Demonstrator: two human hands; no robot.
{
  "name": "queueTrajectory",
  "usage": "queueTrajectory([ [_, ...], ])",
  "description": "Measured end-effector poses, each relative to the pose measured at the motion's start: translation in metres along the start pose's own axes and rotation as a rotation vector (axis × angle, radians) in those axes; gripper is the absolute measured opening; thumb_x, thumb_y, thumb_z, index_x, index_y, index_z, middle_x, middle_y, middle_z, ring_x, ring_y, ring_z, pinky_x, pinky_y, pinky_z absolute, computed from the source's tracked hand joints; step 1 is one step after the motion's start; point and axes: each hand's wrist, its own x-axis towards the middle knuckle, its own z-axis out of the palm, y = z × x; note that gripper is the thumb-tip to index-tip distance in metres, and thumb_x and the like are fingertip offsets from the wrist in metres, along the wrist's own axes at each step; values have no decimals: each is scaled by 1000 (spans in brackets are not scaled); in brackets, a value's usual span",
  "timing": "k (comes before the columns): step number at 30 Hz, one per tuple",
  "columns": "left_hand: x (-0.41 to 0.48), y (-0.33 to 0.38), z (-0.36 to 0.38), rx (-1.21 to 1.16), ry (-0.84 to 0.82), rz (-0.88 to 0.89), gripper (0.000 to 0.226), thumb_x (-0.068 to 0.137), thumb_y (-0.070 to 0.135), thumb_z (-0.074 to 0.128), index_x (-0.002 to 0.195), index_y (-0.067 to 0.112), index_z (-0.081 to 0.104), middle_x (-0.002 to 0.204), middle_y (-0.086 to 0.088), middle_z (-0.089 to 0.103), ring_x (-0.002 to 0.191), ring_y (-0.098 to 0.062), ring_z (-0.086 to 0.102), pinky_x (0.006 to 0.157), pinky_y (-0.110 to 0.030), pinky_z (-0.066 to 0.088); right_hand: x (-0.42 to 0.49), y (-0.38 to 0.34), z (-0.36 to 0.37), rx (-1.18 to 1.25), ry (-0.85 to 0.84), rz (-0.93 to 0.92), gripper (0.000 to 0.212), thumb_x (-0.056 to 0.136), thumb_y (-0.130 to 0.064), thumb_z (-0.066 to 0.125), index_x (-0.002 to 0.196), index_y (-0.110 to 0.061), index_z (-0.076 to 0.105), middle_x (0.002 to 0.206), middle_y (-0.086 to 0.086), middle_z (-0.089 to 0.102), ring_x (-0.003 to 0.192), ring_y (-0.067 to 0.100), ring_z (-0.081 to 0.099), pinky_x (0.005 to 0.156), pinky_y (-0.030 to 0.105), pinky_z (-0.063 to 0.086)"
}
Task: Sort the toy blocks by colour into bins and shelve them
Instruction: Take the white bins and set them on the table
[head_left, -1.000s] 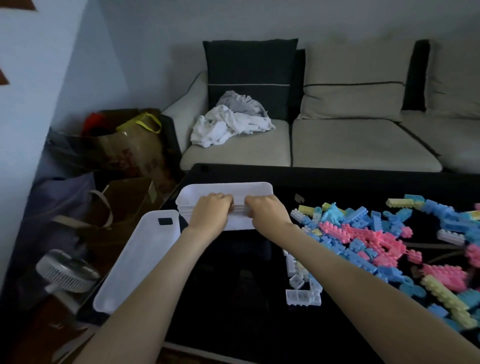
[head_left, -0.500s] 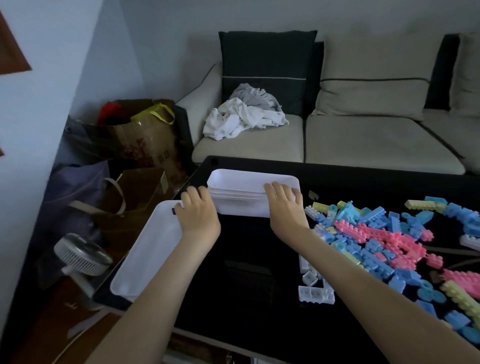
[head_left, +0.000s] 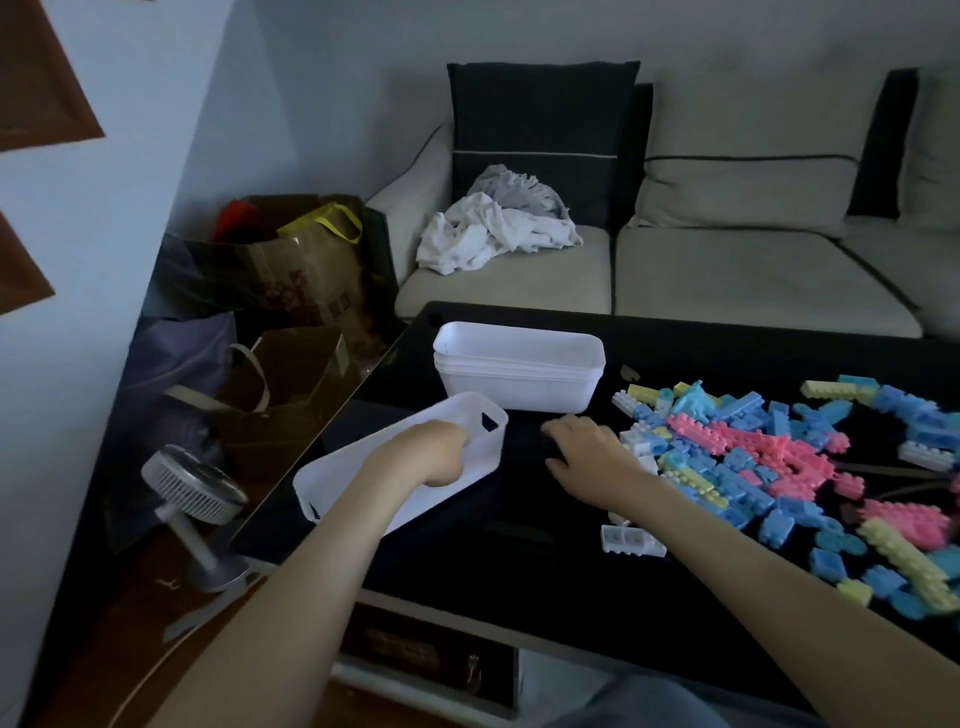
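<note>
A glossy black table (head_left: 519, 571) is seen from above, its smooth top reflecting faint light. Near its far left corner a stack of white bins (head_left: 519, 374) is set, rectangular with rounded corners and thin matte plastic walls, the rims nested one inside another. Just in front of it, at the table's left edge, a single white bin (head_left: 363, 462) of the same long shape is tilted, a dark slot handle cut into its near end wall. The left hand (head_left: 431, 452) is closed on that bin, the fingers curled over its rim and into the inside, so the grip is held on the bin wall. The right hand (head_left: 592, 452) is laid palm down on the table just beside the bin, fingers spread and loose, its grip wide and holding nothing.

To the right, the toy blocks (head_left: 779, 457) are scattered in a loose heap across the table: studded hard plastic bricks in pastel blue, pink, yellow and white, some long bars, some short squares, some round. A few white blocks (head_left: 631, 540) lie apart near the right forearm.

Beyond the table a beige fabric sofa (head_left: 727, 270) carries a dark cushion (head_left: 540, 119) and crumpled white cloth (head_left: 493, 234).
</note>
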Motion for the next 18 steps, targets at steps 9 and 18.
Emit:
queueTrajectory([
  [9, -5, -2, -39, -568, 166, 99, 32, 97, 40, 46, 106, 13, 60, 99, -1, 65, 86, -16, 65, 77, -29, 52, 24, 9, -31, 68, 219, 30, 54, 91, -11, 46, 143, -16, 31, 142, 7, 38, 127, 26, 37, 101, 37, 33],
  [18, 83, -8, -57, -1187, 440, -364, 53, 101, 41, 29, 147, 13, 32, 148, -10, 38, 129, -31, 43, 106, -42, 39, 90, 8, -30, -1, 84, -20, 47, 100, -14, 33, 146, -19, 29, 145, 7, 38, 131, 27, 36, 105, 36, 29],
])
